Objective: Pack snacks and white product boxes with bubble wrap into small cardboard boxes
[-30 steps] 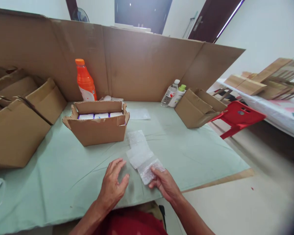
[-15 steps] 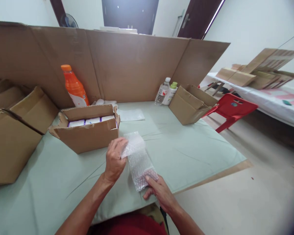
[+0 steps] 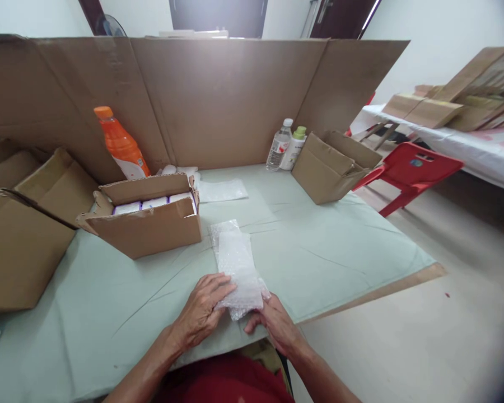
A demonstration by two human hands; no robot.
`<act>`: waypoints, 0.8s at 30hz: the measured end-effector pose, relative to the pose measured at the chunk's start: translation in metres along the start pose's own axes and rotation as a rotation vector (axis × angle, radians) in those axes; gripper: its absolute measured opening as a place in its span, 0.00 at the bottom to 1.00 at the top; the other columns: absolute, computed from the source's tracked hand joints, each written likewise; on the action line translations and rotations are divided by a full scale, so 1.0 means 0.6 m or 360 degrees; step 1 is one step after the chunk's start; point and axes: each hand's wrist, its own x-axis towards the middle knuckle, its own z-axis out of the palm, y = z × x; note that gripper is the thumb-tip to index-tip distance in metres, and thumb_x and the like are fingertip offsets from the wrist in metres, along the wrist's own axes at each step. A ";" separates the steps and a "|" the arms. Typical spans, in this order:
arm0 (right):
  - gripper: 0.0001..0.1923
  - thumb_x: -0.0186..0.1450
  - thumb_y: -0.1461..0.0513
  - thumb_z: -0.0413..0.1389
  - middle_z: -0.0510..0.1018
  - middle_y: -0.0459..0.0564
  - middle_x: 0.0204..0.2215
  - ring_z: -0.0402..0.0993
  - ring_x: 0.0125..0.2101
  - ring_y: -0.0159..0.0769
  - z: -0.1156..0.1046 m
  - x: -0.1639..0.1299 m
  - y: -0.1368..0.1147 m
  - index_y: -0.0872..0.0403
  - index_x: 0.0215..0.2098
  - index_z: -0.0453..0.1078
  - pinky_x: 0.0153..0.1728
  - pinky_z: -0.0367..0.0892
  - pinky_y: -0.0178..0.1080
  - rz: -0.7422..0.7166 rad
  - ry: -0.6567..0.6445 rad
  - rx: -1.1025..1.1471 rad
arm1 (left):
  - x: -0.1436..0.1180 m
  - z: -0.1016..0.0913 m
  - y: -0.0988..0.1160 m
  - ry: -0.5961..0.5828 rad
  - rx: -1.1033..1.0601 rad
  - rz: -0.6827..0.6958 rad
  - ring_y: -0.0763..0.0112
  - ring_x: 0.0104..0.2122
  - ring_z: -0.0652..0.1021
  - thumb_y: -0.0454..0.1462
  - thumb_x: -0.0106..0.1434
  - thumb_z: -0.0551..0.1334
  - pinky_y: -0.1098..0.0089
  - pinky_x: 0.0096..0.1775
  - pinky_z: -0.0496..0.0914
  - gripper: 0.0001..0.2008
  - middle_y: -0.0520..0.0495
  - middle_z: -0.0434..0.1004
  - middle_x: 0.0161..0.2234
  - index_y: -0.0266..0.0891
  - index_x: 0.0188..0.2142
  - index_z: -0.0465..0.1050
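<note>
Fingers of left hand (image 3: 201, 310) and right hand (image 3: 273, 322) pinching near end of bubble wrap strip (image 3: 235, 263), flat on green tablecloth (image 3: 327, 246), 6 o'clock from open carton (image 3: 145, 215). Light, limp, likely best gripped at edges.

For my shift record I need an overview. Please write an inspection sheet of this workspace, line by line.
Surface: pale green cloth covers the table, creased.
Job's things: strip of bubble wrap lies flat on the cloth, near end under both hands.
Clutter: open carton holding white packs; orange bottle; clear bottle beside a green-capped bottle; small carton; more cartons at left.
Grips: left hand and right hand press on the wrap's near end; whether they pinch it is unclear.
Cables: nothing seen.
Surroundings: cardboard screen behind; red chair at right.
</note>
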 end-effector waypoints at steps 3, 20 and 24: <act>0.22 0.56 0.48 0.64 0.78 0.49 0.33 0.74 0.21 0.32 -0.005 0.002 0.014 0.56 0.38 0.76 0.21 0.71 0.35 -0.0004 0.0142 0.0006 | 0.001 0.003 0.021 0.0065 0.0162 0.0015 0.55 0.54 0.73 0.29 0.63 0.56 0.50 0.56 0.68 0.22 0.38 0.76 0.54 0.36 0.57 0.70; 0.23 0.55 0.45 0.62 0.76 0.48 0.23 0.75 0.24 0.36 -0.007 -0.014 0.009 0.57 0.34 0.73 0.21 0.67 0.34 0.0092 -0.0062 0.0008 | -0.017 0.008 0.068 -0.0097 0.0008 -0.0090 0.50 0.62 0.67 0.41 0.56 0.67 0.48 0.62 0.60 0.38 0.35 0.67 0.63 0.36 0.65 0.58; 0.25 0.58 0.42 0.60 0.75 0.47 0.20 0.72 0.22 0.32 -0.005 -0.019 0.007 0.57 0.31 0.73 0.22 0.64 0.33 0.0097 -0.0171 -0.0074 | -0.033 0.024 0.049 -0.0011 0.0071 -0.0005 0.49 0.63 0.65 0.32 0.53 0.64 0.45 0.62 0.59 0.40 0.36 0.66 0.63 0.38 0.66 0.56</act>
